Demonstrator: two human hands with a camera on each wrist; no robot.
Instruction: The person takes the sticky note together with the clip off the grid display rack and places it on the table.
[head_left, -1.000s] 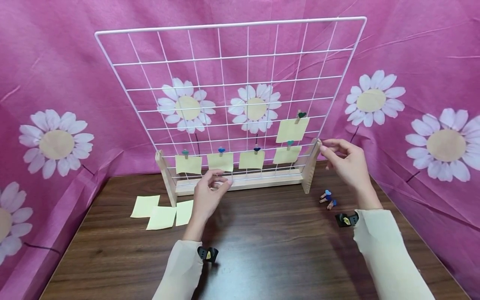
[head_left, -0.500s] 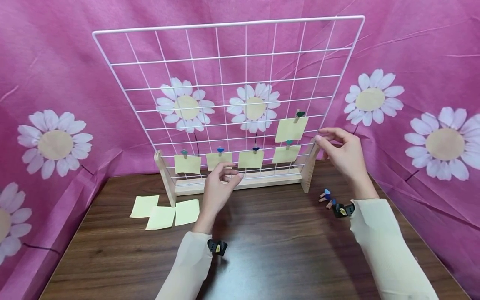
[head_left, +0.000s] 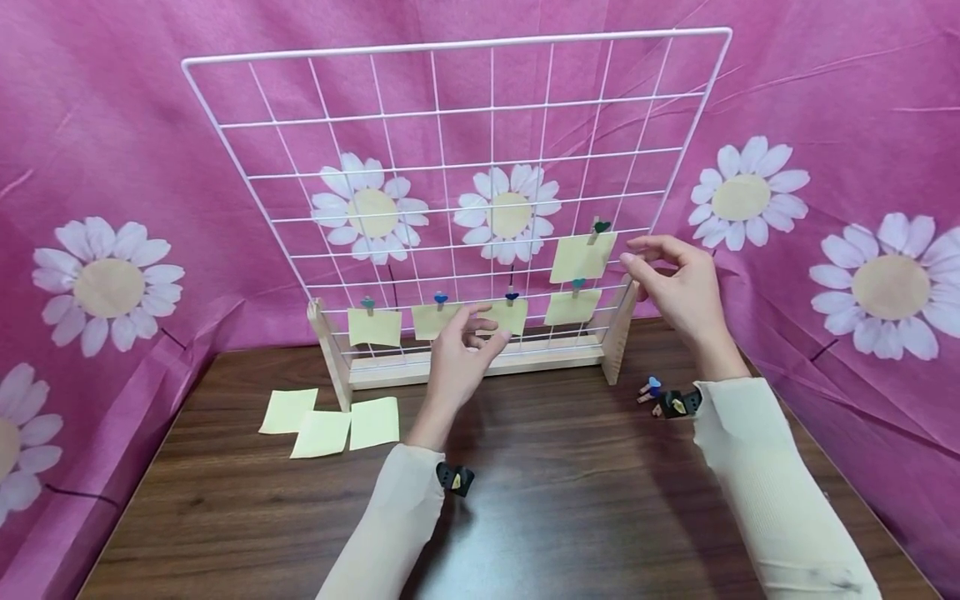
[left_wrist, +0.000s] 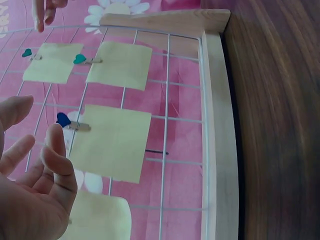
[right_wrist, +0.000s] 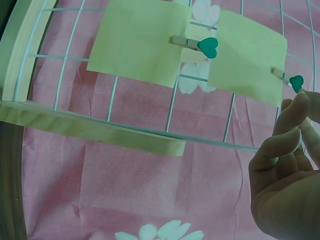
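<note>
A white wire grid [head_left: 457, 46] stands upright in a wooden base, with several yellow notes pinned to it by small heart-topped clothespins. My left hand [head_left: 461, 360] hovers before the grid, partly covering the third bottom-row note [head_left: 514, 317]. Its fingers are loosely bent around nothing; the left wrist view shows them beside the blue-heart clothespin [left_wrist: 63, 120]. Beside the upper right note [head_left: 582, 257], my right hand [head_left: 684, 287] is raised with thumb and forefinger apart and holds nothing visible. In the right wrist view its fingertips come near the dark green heart clothespin [right_wrist: 296, 83]; contact cannot be told.
Loose yellow notes [head_left: 320, 434] lie on the dark wooden table [head_left: 562, 500] at the left of the base. Blue-heart clothespins [head_left: 654, 385] lie at the right, partly behind the right wrist camera [head_left: 678, 404]. A pink flowered cloth [head_left: 247, 192] hangs behind.
My left hand has moved right and slightly up, from the second bottom-row note to the third. The right hand has risen along the grid's right side, toward the upper note.
</note>
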